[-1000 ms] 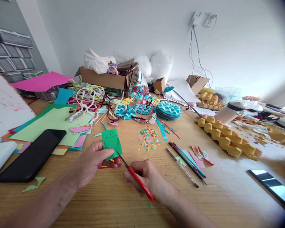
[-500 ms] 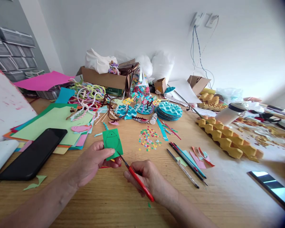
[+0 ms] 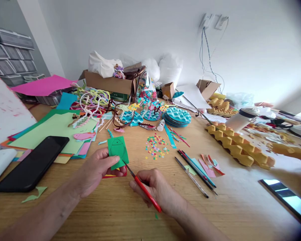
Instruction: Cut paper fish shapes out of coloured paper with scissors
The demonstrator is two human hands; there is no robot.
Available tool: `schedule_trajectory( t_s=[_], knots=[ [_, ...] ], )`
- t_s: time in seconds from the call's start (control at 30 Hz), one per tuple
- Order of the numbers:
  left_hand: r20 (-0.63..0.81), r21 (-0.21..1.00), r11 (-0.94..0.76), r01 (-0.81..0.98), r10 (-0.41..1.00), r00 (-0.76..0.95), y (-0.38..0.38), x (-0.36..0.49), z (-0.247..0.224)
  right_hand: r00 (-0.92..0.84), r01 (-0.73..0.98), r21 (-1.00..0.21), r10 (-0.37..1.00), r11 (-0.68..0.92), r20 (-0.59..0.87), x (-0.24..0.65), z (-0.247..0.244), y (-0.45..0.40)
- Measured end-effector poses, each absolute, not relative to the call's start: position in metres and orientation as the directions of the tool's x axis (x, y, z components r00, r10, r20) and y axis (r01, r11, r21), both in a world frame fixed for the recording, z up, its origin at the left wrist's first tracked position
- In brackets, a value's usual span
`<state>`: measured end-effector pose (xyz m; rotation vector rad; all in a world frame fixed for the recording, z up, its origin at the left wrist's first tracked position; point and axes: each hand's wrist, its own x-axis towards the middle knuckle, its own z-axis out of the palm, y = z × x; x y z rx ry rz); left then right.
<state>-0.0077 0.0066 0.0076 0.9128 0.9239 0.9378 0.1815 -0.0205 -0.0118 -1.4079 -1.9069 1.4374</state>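
Note:
Between the thumb and fingers of my left hand (image 3: 100,167) is a small green paper (image 3: 118,152) with a fish outline drawn on it. Red and yellow paper (image 3: 115,174) shows beneath it, under the same fingers. My right hand (image 3: 153,189) grips red-handled scissors (image 3: 145,191), and their blades meet the lower right edge of the green paper. How far the blades are apart I cannot make out. A tiny green scrap (image 3: 156,216) lies on the table below the scissors.
Left are a black phone (image 3: 32,164) and stacked coloured paper (image 3: 52,130). Confetti dots (image 3: 156,146) lie ahead, with pens (image 3: 197,169) and paper scraps to the right. Farther out stand blue wavy discs (image 3: 177,117), a yellow egg carton (image 3: 238,144) and a second phone (image 3: 286,201).
The view has shifted very slightly. At the far right edge, a yellow carton piece has come into view near another person's hand. My hands, paper and scissors keep nearly the same pose.

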Motion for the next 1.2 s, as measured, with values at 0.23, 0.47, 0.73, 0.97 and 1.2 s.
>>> schedule_trajectory(
  t_s=[0.23,0.47,0.73,0.97,1.2],
  knots=[
    [-0.256,0.919,0.334,-0.209,0.909,0.328,0.0042,-0.0067,0.012,-0.443,0.501,-0.865,0.862,0.011,-0.246,0.1822,-0.0111,-0.0213],
    [-0.265,0.912,0.344,-0.222,0.91,0.32,0.0053,-0.0071,0.0109,-0.444,0.495,-0.869,0.867,0.025,-0.228,0.1818,-0.0167,-0.0204],
    [-0.273,0.917,0.345,-0.201,0.909,0.316,0.0042,-0.007,0.0126,-0.441,0.506,-0.862,0.866,0.026,-0.233,0.1807,-0.0142,-0.021],
    [-0.281,0.921,0.343,-0.182,0.912,0.299,0.0029,-0.0067,0.0097,-0.454,0.511,-0.859,0.858,0.029,-0.241,0.1812,-0.0116,-0.022],
    [-0.261,0.929,0.328,-0.17,0.908,0.328,0.0038,-0.007,0.0091,-0.446,0.507,-0.862,0.862,0.023,-0.24,0.1794,-0.0112,-0.0211]
  ],
)
